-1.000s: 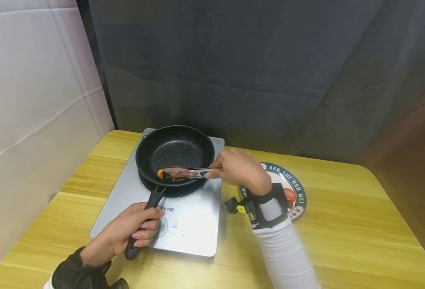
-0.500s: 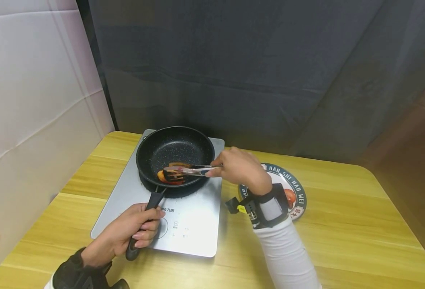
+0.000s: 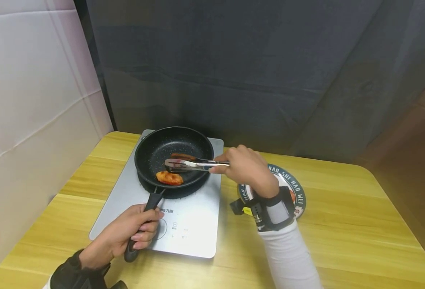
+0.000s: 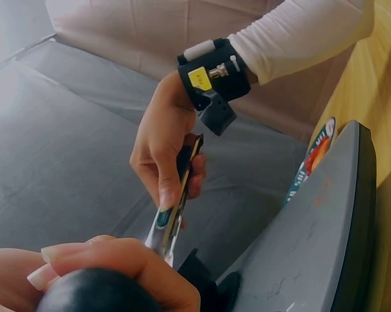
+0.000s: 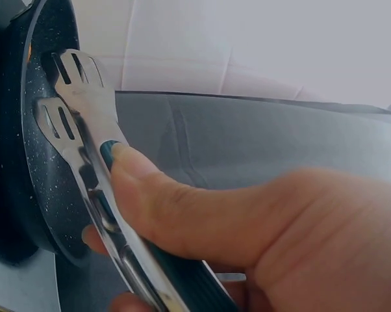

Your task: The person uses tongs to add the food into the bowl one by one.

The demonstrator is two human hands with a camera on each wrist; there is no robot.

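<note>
My left hand (image 3: pixel 134 230) grips the black handle (image 3: pixel 154 200) of a speckled frying pan (image 3: pixel 178 138). In my right hand (image 3: pixel 246 168) is a pair of metal tongs (image 3: pixel 194 165), pinched between thumb and fingers. Its slotted ends (image 5: pixel 85 91) stand apart over the pan in the right wrist view. One browned piece of food, like a chicken wing (image 3: pixel 169 178), lies in the pan near the handle. Behind the tongs a second browned piece (image 3: pixel 182 156) is partly hidden. The left wrist view shows the tongs (image 4: pixel 173 221) beyond the left hand's fingers.
Under the pan is a silver induction cooker (image 3: pixel 194 241). To its right, partly behind the right forearm, stands a patterned plate (image 3: pixel 300 196) with red slices on it. Dark cloth (image 3: pixel 252 80) hangs behind the wooden table (image 3: pixel 357 224), and pale cloth (image 3: pixel 35 88) hangs at left.
The tongs have come off the near piece and moved back and right, leaving that piece in plain sight. My right hand has shifted slightly right; the left keeps its grip on the handle.
</note>
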